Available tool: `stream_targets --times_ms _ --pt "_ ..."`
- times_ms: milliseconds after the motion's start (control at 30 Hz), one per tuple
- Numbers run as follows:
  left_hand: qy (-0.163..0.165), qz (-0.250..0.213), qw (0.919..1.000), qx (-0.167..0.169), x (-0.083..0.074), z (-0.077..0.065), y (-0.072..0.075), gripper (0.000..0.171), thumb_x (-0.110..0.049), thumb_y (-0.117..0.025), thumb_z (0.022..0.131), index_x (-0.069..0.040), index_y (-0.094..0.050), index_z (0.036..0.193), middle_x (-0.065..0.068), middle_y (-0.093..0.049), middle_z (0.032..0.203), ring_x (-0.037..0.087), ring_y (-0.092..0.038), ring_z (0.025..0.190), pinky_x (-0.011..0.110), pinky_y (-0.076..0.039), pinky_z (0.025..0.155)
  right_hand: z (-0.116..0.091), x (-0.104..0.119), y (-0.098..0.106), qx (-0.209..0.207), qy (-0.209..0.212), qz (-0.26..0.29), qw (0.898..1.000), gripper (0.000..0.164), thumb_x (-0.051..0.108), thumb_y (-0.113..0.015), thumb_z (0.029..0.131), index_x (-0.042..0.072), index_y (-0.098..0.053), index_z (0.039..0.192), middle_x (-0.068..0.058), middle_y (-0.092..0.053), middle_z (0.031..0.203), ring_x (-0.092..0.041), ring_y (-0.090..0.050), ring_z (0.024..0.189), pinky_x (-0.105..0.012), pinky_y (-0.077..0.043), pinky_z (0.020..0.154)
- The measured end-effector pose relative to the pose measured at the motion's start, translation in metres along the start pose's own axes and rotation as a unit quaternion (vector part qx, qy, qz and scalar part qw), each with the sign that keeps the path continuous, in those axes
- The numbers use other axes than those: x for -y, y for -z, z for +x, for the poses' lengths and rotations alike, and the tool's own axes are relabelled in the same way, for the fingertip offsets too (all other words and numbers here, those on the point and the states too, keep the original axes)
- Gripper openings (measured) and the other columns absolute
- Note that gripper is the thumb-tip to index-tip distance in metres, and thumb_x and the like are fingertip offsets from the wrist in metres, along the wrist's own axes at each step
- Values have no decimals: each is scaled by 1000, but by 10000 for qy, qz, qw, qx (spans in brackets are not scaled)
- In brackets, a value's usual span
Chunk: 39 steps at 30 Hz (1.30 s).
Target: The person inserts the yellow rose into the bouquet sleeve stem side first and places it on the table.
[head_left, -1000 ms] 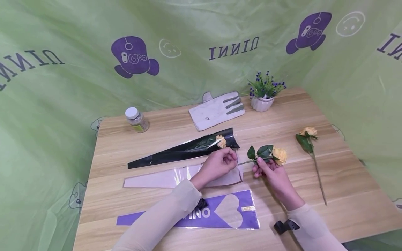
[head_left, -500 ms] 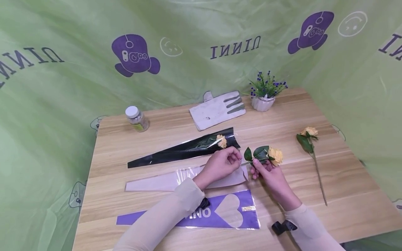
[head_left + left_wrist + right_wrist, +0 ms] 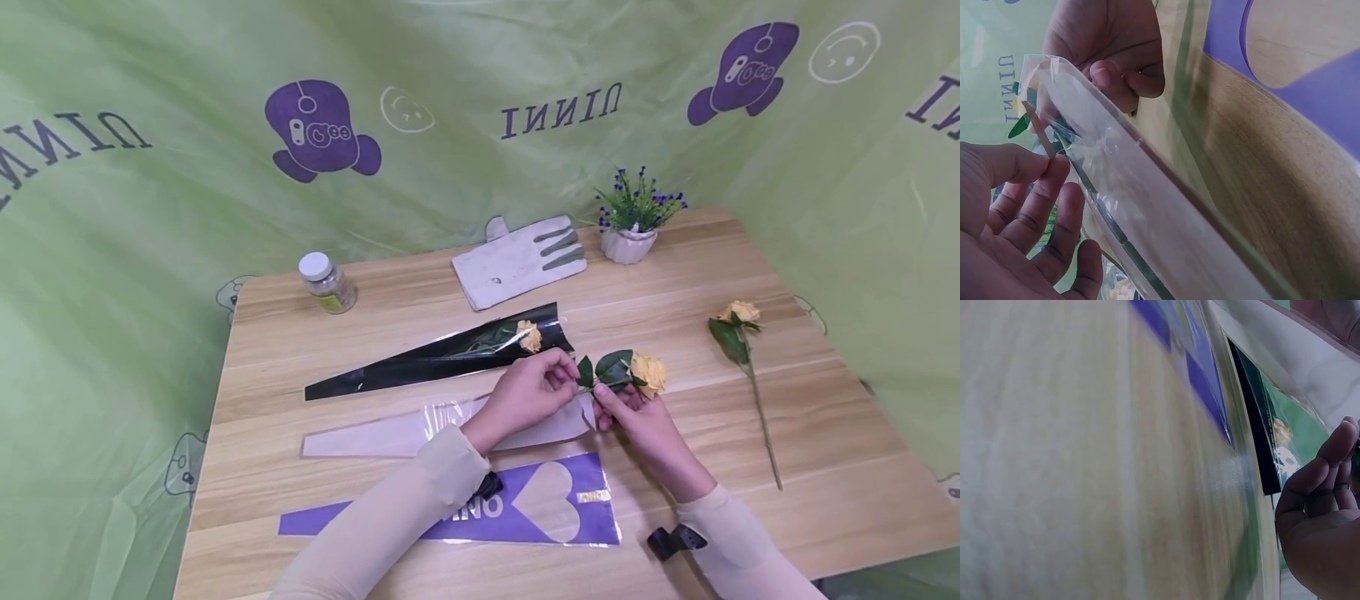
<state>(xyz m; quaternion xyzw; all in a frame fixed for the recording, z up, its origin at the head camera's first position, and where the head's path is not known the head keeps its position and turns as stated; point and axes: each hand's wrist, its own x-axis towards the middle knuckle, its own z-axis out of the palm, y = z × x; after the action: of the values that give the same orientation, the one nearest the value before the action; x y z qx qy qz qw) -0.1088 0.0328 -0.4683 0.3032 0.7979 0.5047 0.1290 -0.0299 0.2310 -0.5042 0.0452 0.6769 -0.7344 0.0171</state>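
In the head view my left hand [image 3: 525, 390] pinches the upper edge of a pale pink, clear-fronted flower sleeve [image 3: 352, 442] near its wide mouth. My right hand [image 3: 652, 429] holds a yellow-orange rose [image 3: 648, 375] below its bloom, thumb on the stem. The bloom points right, outside the mouth. Through the plastic in the left wrist view, the dark green stem [image 3: 1110, 222] runs down inside the sleeve. Thumb and forefinger of the left hand [image 3: 1029, 212] meet at the sleeve's edge there. In the right wrist view the right hand [image 3: 1319, 519] has curled fingers; the rose is mostly hidden.
Behind lies a black sleeve [image 3: 360, 381] with a rose [image 3: 529, 336] inside. A purple sleeve [image 3: 596, 467] with a heart lies in front. Another rose [image 3: 759, 408] rests at right. A jar [image 3: 330, 287], work glove [image 3: 502, 271] and potted plant [image 3: 630, 242] stand along the back.
My right hand has moved left with the rose, and its stem has slid further into the pale sleeve. The sleeve's mouth has lifted and shifted slightly right with my left hand.
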Motion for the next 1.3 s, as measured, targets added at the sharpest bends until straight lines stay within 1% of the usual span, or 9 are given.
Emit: stream_targets --times_ms 367,667,733,833,933,1000,1067,1167,1300 --pt "-59 24 9996 -274 4 -3 0 14 -6 -72 88 -15 -67 97 -13 -66 87 2 -61 80 21 -51 75 -6 3 2 -23 -256 231 9994 20 23 -56 106 6 -61 98 -4 -67 80 -13 -57 66 -25 -49 64" --pt "-168 119 9990 -386 -1 -4 2 13 -8 -72 88 -16 -67 97 -9 -67 86 2 -61 80 21 -51 75 -6 2 -3 -36 -300 -249 9992 16 19 -65 101 6 -60 110 -1 -53 72 -14 -48 61 -27 -44 57" --pt "-146 139 9991 -376 -1 -4 2 13 -8 -72 89 -16 -67 97 -9 -67 86 2 -61 80 22 -51 75 -7 2 -1 171 -174 -186 9995 23 25 -57 106 2 -61 107 -2 -52 72 -15 -47 62 -28 -44 58" --pt "-94 96 9993 -356 0 -5 3 13 -7 -73 89 -16 -67 97 -9 -67 87 3 -61 81 23 -52 76 -8 1 4 747 81 72 9972 58 45 -27 111 -3 -60 113 -7 -55 76 -18 -45 62 -29 -42 60" --pt "-81 16 9993 -355 1 -5 3 13 -6 -73 89 -15 -67 97 -11 -67 88 3 -61 82 23 -52 77 -7 1 10 1386 128 606 9884 96 63 6 99 -5 -58 125 -11 -59 83 -25 -39 61 -33 -39 61" --pt "-104 -21 9993 -370 1 -6 4 13 -6 -73 90 -15 -67 97 -11 -66 88 3 -62 82 23 -52 77 -6 1 14 1716 60 936 9807 108 68 15 92 -5 -57 126 -12 -60 84 -31 -34 61 -36 -37 62" --pt "-153 -20 9991 -387 1 -5 4 13 -6 -73 90 -15 -66 97 -11 -66 88 3 -62 82 23 -52 77 -5 1 16 1856 -54 1279 9742 108 69 16 92 -3 -58 126 -12 -61 84 -32 -34 62 -39 -35 61" --pt "-204 1 9990 -395 0 -5 5 12 -6 -72 90 -14 -66 97 -12 -66 87 3 -61 81 23 -52 76 -4 0 16 1878 -25 1562 9697 94 61 9 100 -1 -52 134 -13 -63 84 -26 -43 62 -41 -30 58" --pt "-216 64 9990 -389 -1 -6 6 12 -8 -72 90 -16 -67 98 -13 -66 87 1 -61 80 21 -51 75 -2 -2 16 1894 178 1683 9672 75 47 0 109 0 -51 137 -12 -64 85 -17 -54 67 -33 -33 55"
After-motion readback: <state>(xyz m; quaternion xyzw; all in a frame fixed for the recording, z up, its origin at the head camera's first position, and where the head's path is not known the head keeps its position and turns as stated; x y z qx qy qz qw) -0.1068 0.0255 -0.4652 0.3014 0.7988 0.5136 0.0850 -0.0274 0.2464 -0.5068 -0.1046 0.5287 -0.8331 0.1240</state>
